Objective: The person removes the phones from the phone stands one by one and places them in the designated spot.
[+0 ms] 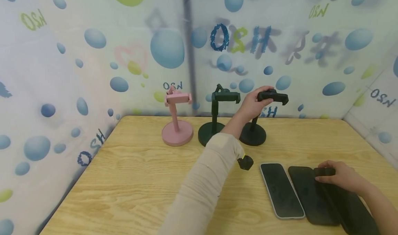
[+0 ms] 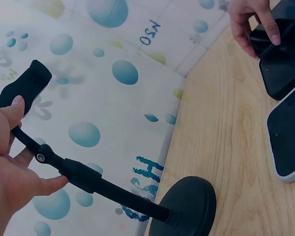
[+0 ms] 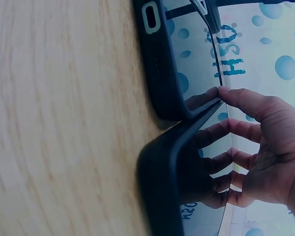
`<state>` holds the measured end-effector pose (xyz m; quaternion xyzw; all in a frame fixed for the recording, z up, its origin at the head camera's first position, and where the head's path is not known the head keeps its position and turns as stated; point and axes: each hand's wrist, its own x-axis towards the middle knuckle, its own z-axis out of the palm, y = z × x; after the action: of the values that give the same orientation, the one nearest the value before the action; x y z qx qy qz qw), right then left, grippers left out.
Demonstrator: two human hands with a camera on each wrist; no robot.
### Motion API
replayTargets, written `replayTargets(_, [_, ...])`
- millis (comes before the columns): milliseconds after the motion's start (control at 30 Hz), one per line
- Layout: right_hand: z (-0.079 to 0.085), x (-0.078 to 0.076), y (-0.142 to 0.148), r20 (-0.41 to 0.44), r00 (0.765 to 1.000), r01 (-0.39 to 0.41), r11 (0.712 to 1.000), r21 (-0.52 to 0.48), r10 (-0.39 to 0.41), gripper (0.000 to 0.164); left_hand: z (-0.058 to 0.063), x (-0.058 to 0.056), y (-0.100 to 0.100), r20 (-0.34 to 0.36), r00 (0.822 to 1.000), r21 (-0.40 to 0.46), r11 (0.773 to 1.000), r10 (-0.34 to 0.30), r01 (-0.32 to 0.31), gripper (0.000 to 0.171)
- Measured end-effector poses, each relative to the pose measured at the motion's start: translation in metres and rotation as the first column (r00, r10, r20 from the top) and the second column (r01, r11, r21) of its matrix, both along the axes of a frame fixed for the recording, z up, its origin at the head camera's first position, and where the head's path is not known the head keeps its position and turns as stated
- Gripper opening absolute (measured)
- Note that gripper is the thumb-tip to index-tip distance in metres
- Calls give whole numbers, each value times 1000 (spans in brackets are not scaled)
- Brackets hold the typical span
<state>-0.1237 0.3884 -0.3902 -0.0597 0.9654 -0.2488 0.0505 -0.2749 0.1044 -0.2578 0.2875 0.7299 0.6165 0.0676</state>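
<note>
At the back right of the table stands a black phone stand (image 1: 253,134), its clamp raised on a jointed arm. My left hand (image 1: 253,105) grips this stand near the clamp (image 2: 27,86), thumb lying against the clamp in the left wrist view. On the right lie three smartphones side by side: one with a pale frame (image 1: 283,191), a black one (image 1: 314,197) in the middle and another black one (image 1: 351,207) at the far right. My right hand (image 1: 342,176) holds the far end of the rightmost phone, thumb at its left edge; its glossy screen mirrors the fingers (image 3: 243,130).
A pink phone stand (image 1: 177,134) and a dark green phone stand (image 1: 214,122) stand left of the black one, along the table's back edge. Behind them hangs a patterned backdrop (image 1: 136,100). The wooden table (image 1: 130,193) stretches out in front and to the left.
</note>
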Motion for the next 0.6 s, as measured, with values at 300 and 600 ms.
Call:
replayTargets(300, [0,-6,0,-13,1000,-12,999,31,12,50,-21,-13,3,-13,999,-27,998,48,-48,63])
replayTargets(600, [10,-10,6,3,1000,-8,996,90,8,47,-29,4,-2,-35,994,-226,968,102,-107,59])
